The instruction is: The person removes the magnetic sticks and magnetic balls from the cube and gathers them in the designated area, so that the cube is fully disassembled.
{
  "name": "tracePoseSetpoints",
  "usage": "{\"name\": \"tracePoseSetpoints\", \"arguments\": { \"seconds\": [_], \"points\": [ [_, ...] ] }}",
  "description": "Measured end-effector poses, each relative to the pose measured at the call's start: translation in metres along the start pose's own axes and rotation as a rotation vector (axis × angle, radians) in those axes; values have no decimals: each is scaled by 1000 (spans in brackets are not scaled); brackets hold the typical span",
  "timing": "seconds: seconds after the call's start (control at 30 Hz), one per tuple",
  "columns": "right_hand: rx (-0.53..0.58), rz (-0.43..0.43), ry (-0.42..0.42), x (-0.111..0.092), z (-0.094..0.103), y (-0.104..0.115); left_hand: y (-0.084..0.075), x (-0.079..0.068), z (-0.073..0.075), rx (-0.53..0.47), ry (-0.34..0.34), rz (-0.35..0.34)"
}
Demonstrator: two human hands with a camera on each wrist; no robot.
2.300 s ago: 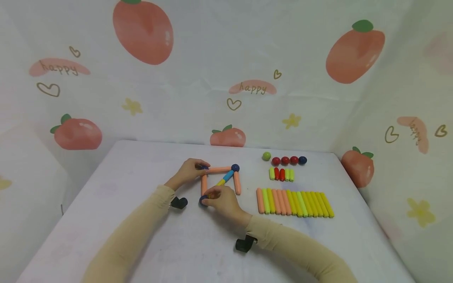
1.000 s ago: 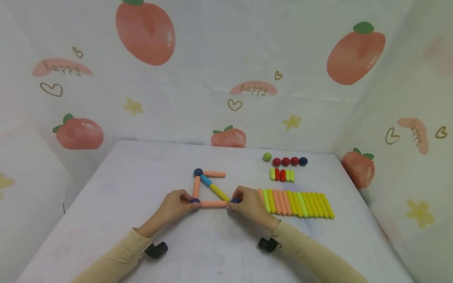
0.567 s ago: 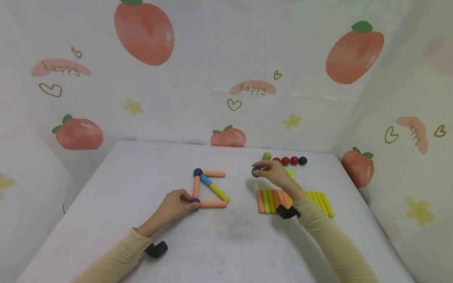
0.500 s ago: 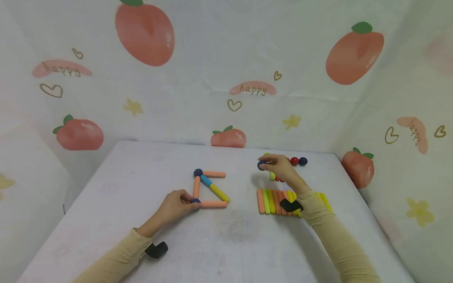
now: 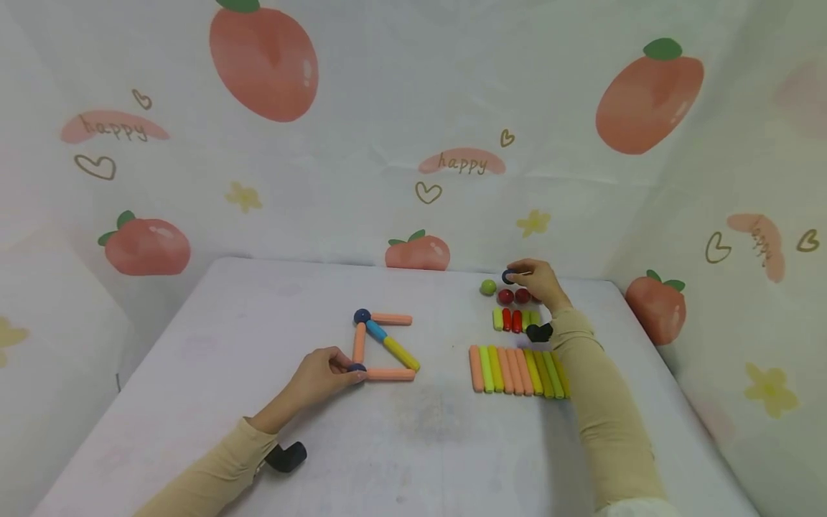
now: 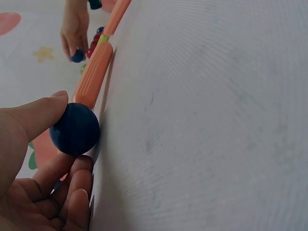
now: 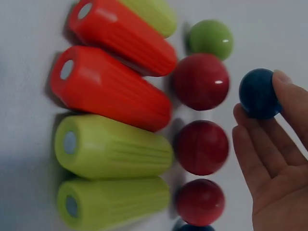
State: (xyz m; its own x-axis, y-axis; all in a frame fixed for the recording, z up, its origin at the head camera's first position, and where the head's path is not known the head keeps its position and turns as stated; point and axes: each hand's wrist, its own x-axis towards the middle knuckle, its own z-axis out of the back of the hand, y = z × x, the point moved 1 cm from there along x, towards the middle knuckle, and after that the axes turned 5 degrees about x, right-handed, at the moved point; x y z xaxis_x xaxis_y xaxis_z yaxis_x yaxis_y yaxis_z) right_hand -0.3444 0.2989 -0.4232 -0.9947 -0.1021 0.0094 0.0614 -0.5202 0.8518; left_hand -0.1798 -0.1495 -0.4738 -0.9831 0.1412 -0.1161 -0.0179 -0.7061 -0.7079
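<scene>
My left hand (image 5: 323, 377) pinches a dark blue ball (image 6: 75, 129) at the near left corner of a stick shape on the table. An orange stick (image 5: 390, 375) runs right from that ball, and another orange stick (image 5: 359, 343) runs back to a second blue ball (image 5: 362, 317). From there a blue stick (image 5: 377, 329) and a yellow stick (image 5: 402, 353) slant toward the near right. My right hand (image 5: 539, 281) pinches a separate blue ball (image 7: 260, 94) between thumb and fingers, behind the row of red balls (image 7: 201, 147).
Beside the red balls lies a green ball (image 5: 487, 287). Short red and yellow-green sticks (image 5: 517, 321) line up in front of them. Nearer, a row of long orange, green and yellow sticks (image 5: 510, 370) lies partly under the right sleeve (image 5: 610, 409).
My right hand has lifted the blue ball off the near right corner of the shape and carried it back and right to the ball row. Earlier, the shape was turned; the left hand now stays still.
</scene>
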Motion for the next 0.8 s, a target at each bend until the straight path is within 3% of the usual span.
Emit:
{"name": "tracePoseSetpoints", "arguments": {
  "seconds": [0.2,0.57,0.7,0.8],
  "points": [
    [-68,-23,-10,7,-12,-6,0,0,0,-11,3,-4],
    [-225,-27,45,10,-19,-7,2,-1,1,-22,7,-16],
    [-242,-24,47,10,-17,-6,2,-1,1,-27,8,-13],
    [-216,13,2,11,-16,1,1,-1,2,-29,7,-10]
  ]
}}
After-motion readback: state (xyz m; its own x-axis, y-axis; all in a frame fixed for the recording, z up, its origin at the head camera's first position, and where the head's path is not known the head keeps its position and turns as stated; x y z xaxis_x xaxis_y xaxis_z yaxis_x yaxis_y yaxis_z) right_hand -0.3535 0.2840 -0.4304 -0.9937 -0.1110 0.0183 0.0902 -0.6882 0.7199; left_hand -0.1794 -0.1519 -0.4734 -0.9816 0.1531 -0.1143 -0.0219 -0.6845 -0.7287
